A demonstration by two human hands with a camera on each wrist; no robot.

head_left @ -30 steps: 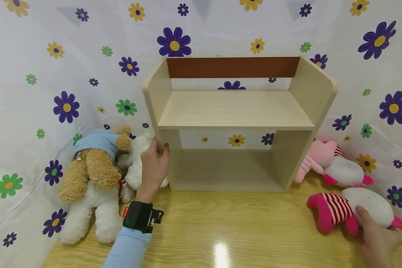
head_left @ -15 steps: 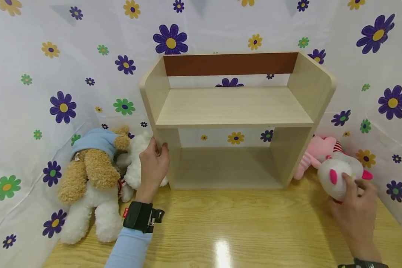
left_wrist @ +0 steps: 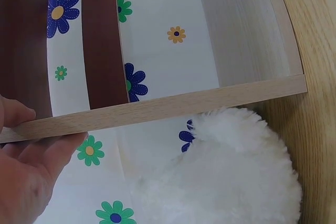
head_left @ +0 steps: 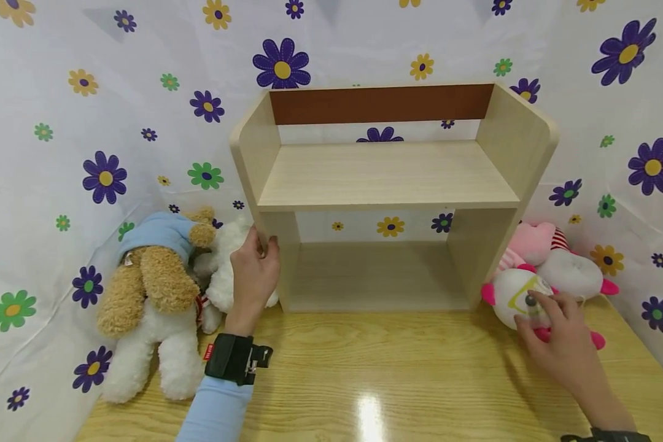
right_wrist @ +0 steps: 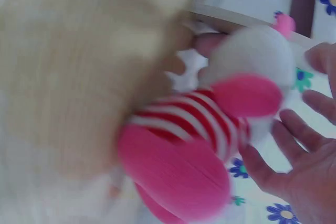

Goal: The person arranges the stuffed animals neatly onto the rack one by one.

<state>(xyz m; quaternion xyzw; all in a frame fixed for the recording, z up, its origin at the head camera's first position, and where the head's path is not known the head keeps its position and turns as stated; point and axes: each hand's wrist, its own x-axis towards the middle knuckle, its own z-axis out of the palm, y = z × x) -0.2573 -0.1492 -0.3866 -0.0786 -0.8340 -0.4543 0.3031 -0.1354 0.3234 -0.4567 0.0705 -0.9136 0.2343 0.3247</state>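
Observation:
A pale wooden two-tier shelf stands upright on the table. My left hand grips the front edge of its left side panel; in the left wrist view the thumb and fingers lie on opposite sides of that edge. My right hand is at a white and pink plush toy by the shelf's right foot. The toy's face is towards the camera, with a yellow outline on it. In the right wrist view its red-striped body shows, and my right fingers are spread loosely beside it.
Left of the shelf lie a brown plush bear in a blue top and white fluffy plush toys. Behind my right hand are a pink plush toy and another white one. A flower-print cloth hangs behind the wooden table.
The white and pink plush toy, lying at the right front a second ago, has moved back and left to the shelf's foot and turned, with my right hand. The left hand keeps its grip.

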